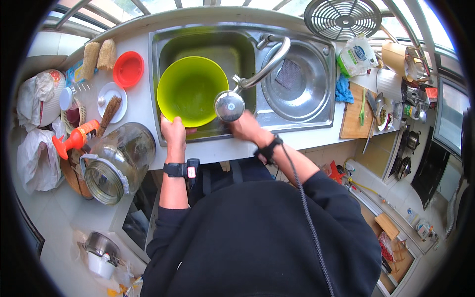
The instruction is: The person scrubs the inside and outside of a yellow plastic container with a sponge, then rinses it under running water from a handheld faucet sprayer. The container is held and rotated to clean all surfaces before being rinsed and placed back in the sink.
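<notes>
A lime-green bowl (191, 91) is tilted over the left basin (207, 41) of a stainless steel double sink. My left hand (173, 130) grips its near-left rim, with the thumb on the outer edge and fingertips showing below. My right hand (245, 126) is blurred by motion beside the round chrome head (230, 105) of the tap, right of the bowl. That head covers part of the fingers, so whether they hold anything is hidden. The curved tap spout (271, 63) reaches across the divider. A grey scouring cloth (288, 74) lies in the round right basin (311, 100).
Left of the sink are a red bowl (128, 69), a white plate (118, 100) under a twig brush (110, 113), and a large glass jar (122, 163) lying tilted. On the right, a wooden cutting board (352, 118) bears a green stalk (362, 107) near a blue cloth (344, 89).
</notes>
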Motion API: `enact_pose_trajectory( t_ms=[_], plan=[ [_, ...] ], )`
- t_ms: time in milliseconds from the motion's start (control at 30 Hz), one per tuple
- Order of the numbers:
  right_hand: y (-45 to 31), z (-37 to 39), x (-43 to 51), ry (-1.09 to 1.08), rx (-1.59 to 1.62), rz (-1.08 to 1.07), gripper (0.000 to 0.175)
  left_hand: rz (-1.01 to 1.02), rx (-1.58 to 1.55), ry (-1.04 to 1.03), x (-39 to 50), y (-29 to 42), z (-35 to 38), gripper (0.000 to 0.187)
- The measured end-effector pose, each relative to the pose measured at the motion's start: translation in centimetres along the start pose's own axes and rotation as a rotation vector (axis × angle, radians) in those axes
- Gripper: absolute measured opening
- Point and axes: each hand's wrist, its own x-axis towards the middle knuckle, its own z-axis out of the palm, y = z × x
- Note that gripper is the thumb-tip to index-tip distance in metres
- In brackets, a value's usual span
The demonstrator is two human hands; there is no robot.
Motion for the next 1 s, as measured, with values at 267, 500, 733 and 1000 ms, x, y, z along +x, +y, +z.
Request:
enact_pose_trajectory(
  t_ms=[267, 500, 733, 1000],
  plan=[
    [4.1, 0.0, 1.6, 0.419, 0.204, 0.082, 0.024, 0.010, 0.023, -0.017, -0.6, -0.8, 0.1, 0.046],
    [2.9, -1.3, 1.8, -0.011, -0.030, 0.306, 0.015, 0.016, -0.036, -0.028, -0.5, -1.1, -0.2, 0.048],
    [4.6, -3.9, 4.5, 0.449, 1.007, 0.443, 0.035, 0.056, 0.030, 0.018, -2.0, -0.2, -0.2, 0.049],
    [5.1, -1.5, 5.2, 0.332, 1.810, 0.288, 0.022, 0.074, 0.046, -0.002, -0.8, 3.2, -0.8, 0.041]
  ],
)
